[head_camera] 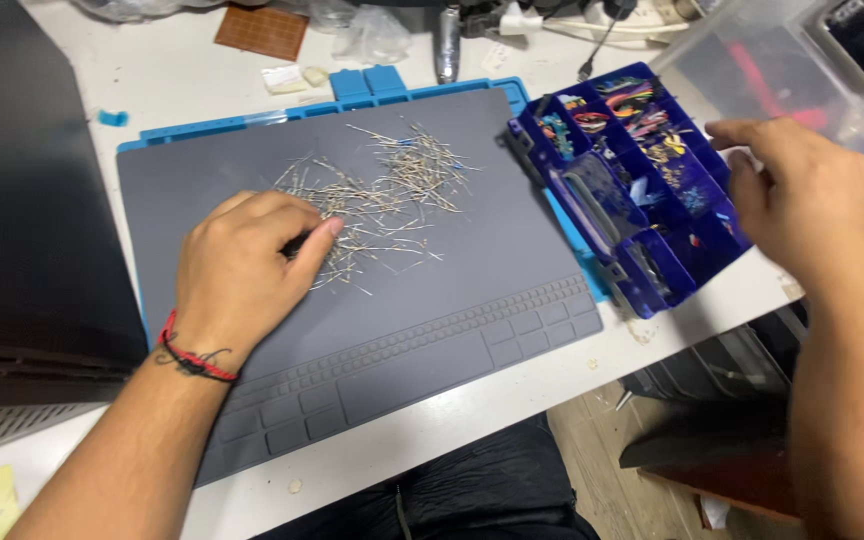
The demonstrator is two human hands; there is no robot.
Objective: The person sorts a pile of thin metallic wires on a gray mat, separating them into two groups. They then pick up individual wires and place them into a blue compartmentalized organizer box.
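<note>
Desk [182,75]: white, cluttered at the back.
Mat [422,320]: grey, flat, blue-edged.
Organizer [642,190]: blue compartment box, tilted off the mat's right edge, lid raised.
Right hand [812,205]: fingers spread on the box's right side, gripping nothing.
Left hand [247,270]: curled over the heap, grip contents hidden.
Component heap [382,200]: thin leaded parts, mid-mat. Best lifted singly; leads tangle.

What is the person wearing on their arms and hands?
Both arms are bare, with no sleeves and no gloves. The left hand has a thin red and black string bracelet tied round the wrist, with dark loose ends. The right hand shows no ring, watch or band.
</note>
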